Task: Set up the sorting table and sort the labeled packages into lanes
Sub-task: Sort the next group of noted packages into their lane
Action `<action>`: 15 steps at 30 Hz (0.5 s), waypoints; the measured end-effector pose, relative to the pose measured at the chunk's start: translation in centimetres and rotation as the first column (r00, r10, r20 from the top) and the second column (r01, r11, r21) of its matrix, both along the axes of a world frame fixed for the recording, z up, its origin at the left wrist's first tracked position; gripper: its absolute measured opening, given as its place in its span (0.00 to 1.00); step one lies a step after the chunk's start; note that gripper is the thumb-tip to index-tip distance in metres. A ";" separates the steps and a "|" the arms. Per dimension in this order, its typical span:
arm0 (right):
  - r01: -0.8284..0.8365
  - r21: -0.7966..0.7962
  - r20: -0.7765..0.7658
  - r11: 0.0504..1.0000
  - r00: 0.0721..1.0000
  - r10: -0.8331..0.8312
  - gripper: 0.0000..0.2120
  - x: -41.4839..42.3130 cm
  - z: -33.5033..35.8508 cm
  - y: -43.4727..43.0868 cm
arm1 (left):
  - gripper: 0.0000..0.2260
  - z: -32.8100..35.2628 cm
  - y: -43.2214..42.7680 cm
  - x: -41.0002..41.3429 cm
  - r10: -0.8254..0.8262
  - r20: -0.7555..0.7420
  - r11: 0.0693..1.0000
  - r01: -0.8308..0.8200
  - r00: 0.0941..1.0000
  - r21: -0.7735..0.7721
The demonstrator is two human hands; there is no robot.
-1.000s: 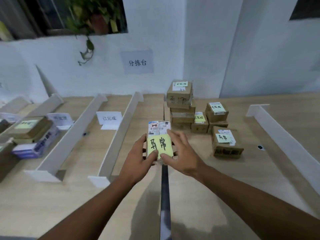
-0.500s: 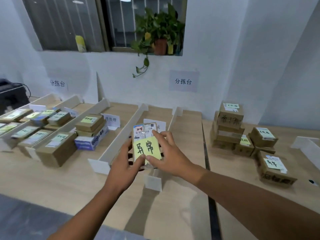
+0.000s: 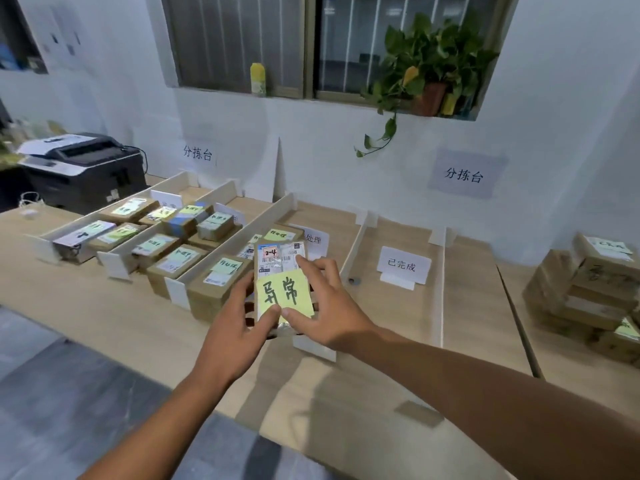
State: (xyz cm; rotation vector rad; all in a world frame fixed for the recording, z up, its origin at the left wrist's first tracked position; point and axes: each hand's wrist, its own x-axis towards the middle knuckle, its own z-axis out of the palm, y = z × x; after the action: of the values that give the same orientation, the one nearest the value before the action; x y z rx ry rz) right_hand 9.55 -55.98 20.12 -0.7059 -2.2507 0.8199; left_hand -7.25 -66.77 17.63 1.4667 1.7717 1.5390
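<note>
package [image 3: 277, 268] carried left since earlier frame, now over filled lanes [image 3: 242, 233] | left grip [image 3: 239, 320] and right grip [image 3: 329, 306] both grasping it

The package [image 3: 279, 255] was brown cardboard under glossy tape, its yellow note [image 3: 284, 294] matt paper; at nine o'clock stood smooth white dividers [image 3: 235, 240].

Left hand [image 3: 239, 327], right hand [image 3: 332, 313] and forearms [image 3: 467, 386] appear bare.

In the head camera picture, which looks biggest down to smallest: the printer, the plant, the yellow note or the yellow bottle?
Largest: the plant and the printer, about alike.
Then the yellow note, though it is nearest the camera.
Smallest: the yellow bottle, far from the camera.
</note>
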 end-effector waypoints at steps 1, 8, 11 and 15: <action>-0.011 -0.011 0.003 1.000 1.000 0.011 0.42 -2.1 -0.2 0.4 | 0.29 -0.3 0.1 -1.9 0.009 0.010 1.000 -0.009 1.000 0.003; -0.100 -0.003 0.048 0.995 0.994 0.100 0.44 -18.2 -3.0 5.7 | 0.26 -3.2 3.7 -16.8 0.136 -0.036 0.989 -0.137 0.990 -0.048; -0.161 -0.050 0.053 0.986 0.985 0.164 0.45 -25.7 -4.0 8.2 | 0.26 -3.5 5.0 -23.5 0.195 -0.022 0.976 -0.196 0.981 -0.096; -0.246 -0.085 0.032 0.966 0.968 0.249 0.43 -35.8 -4.5 10.5 | 0.28 -3.1 6.1 -32.8 0.227 0.012 0.967 -0.224 0.974 -0.124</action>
State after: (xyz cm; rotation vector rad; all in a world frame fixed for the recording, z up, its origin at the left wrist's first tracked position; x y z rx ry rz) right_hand -26.25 -45.52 15.65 -0.4872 -2.3874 1.0287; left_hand -40.03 -60.64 14.48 1.2166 2.0369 1.5158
